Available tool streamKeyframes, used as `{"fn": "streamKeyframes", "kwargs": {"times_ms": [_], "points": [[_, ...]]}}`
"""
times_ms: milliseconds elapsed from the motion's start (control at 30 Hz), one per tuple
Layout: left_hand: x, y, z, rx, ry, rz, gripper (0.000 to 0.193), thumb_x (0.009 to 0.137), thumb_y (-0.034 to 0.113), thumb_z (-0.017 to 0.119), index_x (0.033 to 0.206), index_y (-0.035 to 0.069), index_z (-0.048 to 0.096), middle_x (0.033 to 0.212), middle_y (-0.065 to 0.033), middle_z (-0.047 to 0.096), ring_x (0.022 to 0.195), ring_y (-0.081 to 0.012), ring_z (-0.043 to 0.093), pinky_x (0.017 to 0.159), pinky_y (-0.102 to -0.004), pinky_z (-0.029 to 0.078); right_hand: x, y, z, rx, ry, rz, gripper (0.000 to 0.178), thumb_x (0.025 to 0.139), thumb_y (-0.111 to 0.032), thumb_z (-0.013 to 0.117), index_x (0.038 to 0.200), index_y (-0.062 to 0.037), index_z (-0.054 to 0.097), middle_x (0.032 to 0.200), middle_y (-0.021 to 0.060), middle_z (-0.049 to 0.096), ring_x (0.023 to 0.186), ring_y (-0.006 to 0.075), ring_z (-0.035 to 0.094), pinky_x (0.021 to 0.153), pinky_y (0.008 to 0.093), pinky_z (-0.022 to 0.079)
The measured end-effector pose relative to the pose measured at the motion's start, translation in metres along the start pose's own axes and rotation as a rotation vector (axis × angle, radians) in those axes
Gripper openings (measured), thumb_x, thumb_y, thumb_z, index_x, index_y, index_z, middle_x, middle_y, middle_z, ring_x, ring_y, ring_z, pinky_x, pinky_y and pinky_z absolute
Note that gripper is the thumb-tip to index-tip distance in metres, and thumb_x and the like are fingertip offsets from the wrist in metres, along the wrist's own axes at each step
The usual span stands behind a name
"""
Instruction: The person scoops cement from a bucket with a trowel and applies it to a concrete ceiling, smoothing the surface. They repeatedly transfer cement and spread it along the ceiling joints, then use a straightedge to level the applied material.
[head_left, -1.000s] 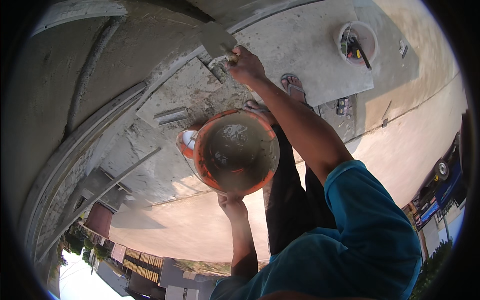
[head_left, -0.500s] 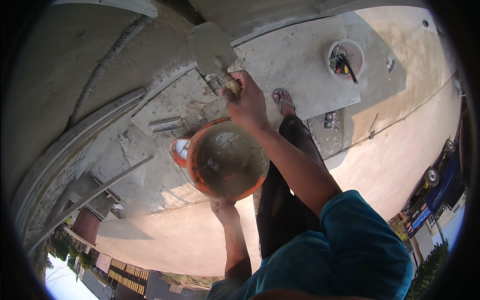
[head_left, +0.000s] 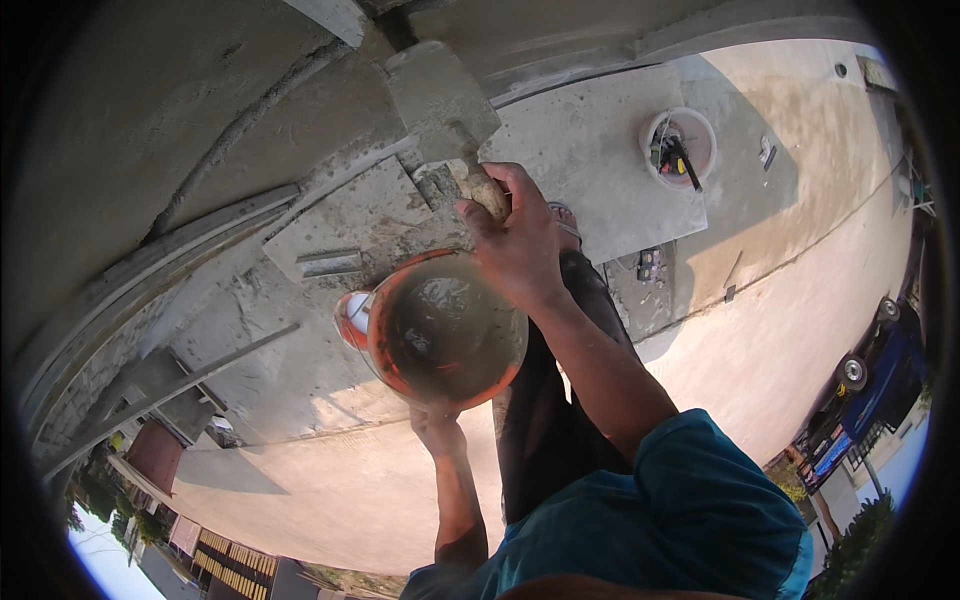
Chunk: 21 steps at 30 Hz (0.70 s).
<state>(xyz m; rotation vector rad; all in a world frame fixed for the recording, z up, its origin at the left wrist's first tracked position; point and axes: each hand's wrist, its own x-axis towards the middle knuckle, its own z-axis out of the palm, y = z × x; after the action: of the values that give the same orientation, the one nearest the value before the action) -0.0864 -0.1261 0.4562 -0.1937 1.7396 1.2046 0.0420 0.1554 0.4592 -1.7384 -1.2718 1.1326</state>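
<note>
- Mortar (head_left: 440, 325), grey and wet with a glossy patch, lies inside a round orange plastic bucket (head_left: 394, 374) that is tilted so its mouth faces the camera, in front of the person's legs
- The left hand (head_left: 438, 430) is closed on the bucket's edge at the side nearest the body; most of its fingers are hidden
- The right hand (head_left: 515, 232) grips the pale, stained, rounded handle (head_left: 489, 194) of a flat metal trowel with a broad grey blade (head_left: 440, 92), above and a little right of the bucket
- The blade points away from the body, toward a grey plastered wall (head_left: 225, 100); whether the two touch, I cannot tell
- A smaller orange-and-white container (head_left: 356, 312) sits just beside the bucket, on its left
- A short grey channel-shaped piece (head_left: 329, 263) lies beyond that container, on a flat grey slab (head_left: 350, 215) speckled with splashes
- A long straight bar (head_left: 190, 386) slants across the left side, well apart from the bucket
- A round white bucket (head_left: 711, 150) holding dark tools stands farther off at the upper right
- A foot in a thong sandal (head_left: 566, 226) shows just beyond the right forearm, below dark trousers (head_left: 540, 420)
- A blue vehicle (head_left: 885, 375) appears near the right rim
</note>
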Motion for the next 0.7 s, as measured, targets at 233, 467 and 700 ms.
{"fn": "streamKeyframes", "kwargs": {"times_ms": [233, 467, 700], "points": [[0.004, 0.004, 0.004, 0.01, 0.039, -0.001, 0.037, 0.085, 0.002, 0.058, 0.122, 0.004, 0.059, 0.108, -0.0058, 0.063, 0.094, -0.0179, 0.064, 0.076, -0.0357, 0.059, 0.01, -0.006, -0.021, -0.136, -0.019, -0.031, 0.038, 0.088, -0.013, 0.075, 0.121, -0.0038, 0.057, 0.104, 0.0072, 0.066, 0.09, 0.0137, 0.062, 0.083, 0.0297, 0.05], [0.0, 0.013, 0.006, 0.004, 0.045, -0.004, 0.031, 0.083, 0.001, 0.056, 0.114, 0.005, 0.06, 0.1, -0.0063, 0.064, 0.083, -0.0153, 0.064, 0.067, -0.0304, 0.059, 0.009, -0.043, -0.026, 0.011, -0.12, 0.188, 0.034, 0.088, -0.012, 0.074, 0.117, -0.0044, 0.059, 0.096, 0.0048, 0.064, 0.084, 0.0119, 0.059, 0.078, 0.0286, 0.049], [-0.016, 0.045, 0.021, 0.01, 0.025, 0.033, 0.011, 0.09, 0.001, 0.06, 0.097, 0.008, 0.058, 0.092, -0.004, 0.065, 0.077, -0.0124, 0.064, 0.066, -0.0294, 0.057, -0.019, -0.079, -0.026, 0.164, -0.113, 0.174, 0.033, 0.09, -0.015, 0.073, 0.116, -0.003, 0.057, 0.095, 0.0048, 0.064, 0.083, 0.0118, 0.059, 0.078, 0.0295, 0.05]]}}
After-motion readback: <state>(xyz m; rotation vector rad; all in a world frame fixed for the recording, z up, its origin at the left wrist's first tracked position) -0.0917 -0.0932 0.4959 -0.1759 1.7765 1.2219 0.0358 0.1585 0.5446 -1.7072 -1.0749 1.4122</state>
